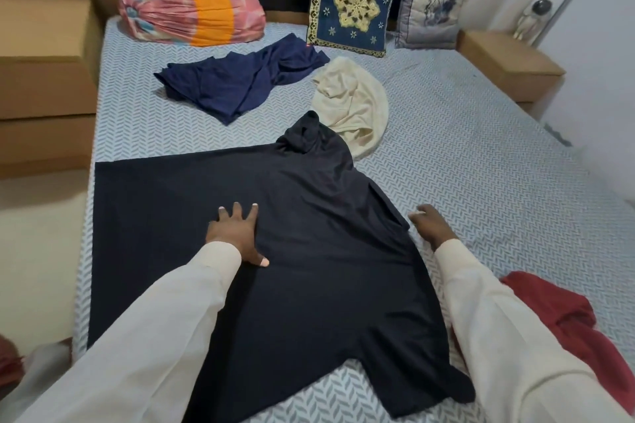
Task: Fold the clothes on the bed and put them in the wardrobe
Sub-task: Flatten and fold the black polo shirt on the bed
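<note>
A black T-shirt (309,251) lies spread flat across the near part of the bed (481,165), its hem toward the left edge and one sleeve bunched at the far side. My left hand (237,233) presses flat on the shirt's middle with fingers spread. My right hand (429,221) rests at the shirt's right edge near the collar, fingers loosely bent, touching the sheet. Farther back a navy garment (240,79) lies crumpled, with a cream garment (354,106) beside it. A red garment (567,326) lies bunched at the bed's near right.
A pink and orange bolster (192,8), a blue embroidered cushion (354,0) and a grey cushion (436,3) stand against the headboard. Wooden bedside units flank the bed at left (44,79) and right (508,62). White wall runs along the right.
</note>
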### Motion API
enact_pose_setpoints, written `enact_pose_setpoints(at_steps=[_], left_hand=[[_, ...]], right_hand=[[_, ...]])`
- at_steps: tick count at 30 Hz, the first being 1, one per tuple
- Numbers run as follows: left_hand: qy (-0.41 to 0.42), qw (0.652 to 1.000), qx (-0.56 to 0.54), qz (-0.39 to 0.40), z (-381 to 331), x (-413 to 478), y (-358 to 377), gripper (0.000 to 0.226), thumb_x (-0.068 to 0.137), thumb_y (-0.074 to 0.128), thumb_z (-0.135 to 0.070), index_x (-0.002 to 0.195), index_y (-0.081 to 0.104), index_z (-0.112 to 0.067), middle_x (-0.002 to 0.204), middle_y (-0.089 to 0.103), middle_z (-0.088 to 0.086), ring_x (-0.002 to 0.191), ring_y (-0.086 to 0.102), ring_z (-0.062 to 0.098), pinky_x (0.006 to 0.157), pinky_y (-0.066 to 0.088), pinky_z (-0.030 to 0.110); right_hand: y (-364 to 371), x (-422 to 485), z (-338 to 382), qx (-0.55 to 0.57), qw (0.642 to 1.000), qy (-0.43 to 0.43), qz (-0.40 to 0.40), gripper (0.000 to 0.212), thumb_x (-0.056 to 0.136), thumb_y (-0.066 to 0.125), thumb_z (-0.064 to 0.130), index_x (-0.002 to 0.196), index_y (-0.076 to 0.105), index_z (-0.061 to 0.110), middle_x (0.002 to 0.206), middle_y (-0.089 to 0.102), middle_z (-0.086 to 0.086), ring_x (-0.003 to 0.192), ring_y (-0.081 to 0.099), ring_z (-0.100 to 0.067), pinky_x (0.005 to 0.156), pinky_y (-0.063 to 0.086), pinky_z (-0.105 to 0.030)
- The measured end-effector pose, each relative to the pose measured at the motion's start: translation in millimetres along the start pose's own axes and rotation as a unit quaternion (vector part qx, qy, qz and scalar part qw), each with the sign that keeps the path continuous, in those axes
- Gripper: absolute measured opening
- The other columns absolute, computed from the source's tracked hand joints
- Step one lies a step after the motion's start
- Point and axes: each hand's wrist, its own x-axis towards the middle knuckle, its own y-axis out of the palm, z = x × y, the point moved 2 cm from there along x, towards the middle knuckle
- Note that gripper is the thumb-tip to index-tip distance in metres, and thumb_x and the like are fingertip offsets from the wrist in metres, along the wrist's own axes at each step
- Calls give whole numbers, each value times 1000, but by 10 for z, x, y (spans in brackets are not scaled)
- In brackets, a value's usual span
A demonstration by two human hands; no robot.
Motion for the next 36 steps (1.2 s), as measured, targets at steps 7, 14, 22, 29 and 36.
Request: enact_pose_setpoints(at_steps=[7,14,22,29,36], left_hand=[[-22,998,-48,-24,73,172,-150,133,54,71,-79,155,0,-32,153,22,3,138,26,32,98,43,46],[-47,999,-2,-21,169,393,-266,132,55,72,-79,155,1,-32,152,18,3,135,29,33,91,48,44],[-75,997,12,-9,135,540,-336,154,42,82,-74,154,-13,-25,148,16,4,125,37,32,74,48,37],[-87,995,47,-7,100,661,-330,157,45,81,-74,152,-22,-21,144,18,6,117,40,29,67,40,33],[-110,993,39,-16,64,738,-259,165,39,87,-69,150,-25,-21,138,19,9,108,40,29,65,56,33]], right_hand=[[288,418,539,-47,997,-49,20,32,91,65,30,65,59,13,68,57,-7,68,53,-21,64,39,-29],[159,786,400,-97,994,28,-39,35,81,66,41,72,58,7,76,59,-10,86,60,-27,83,48,-37],[491,946,1118,-122,982,-129,-61,26,89,59,40,94,70,17,107,70,-8,106,62,-30,94,45,-38],[1009,1086,1812,-143,974,-162,-66,47,86,66,46,118,64,12,119,67,-12,115,58,-33,96,44,-37],[1239,1353,2272,-79,992,-94,-4,18,81,60,26,69,60,13,83,73,-10,73,68,-27,61,52,-27]])
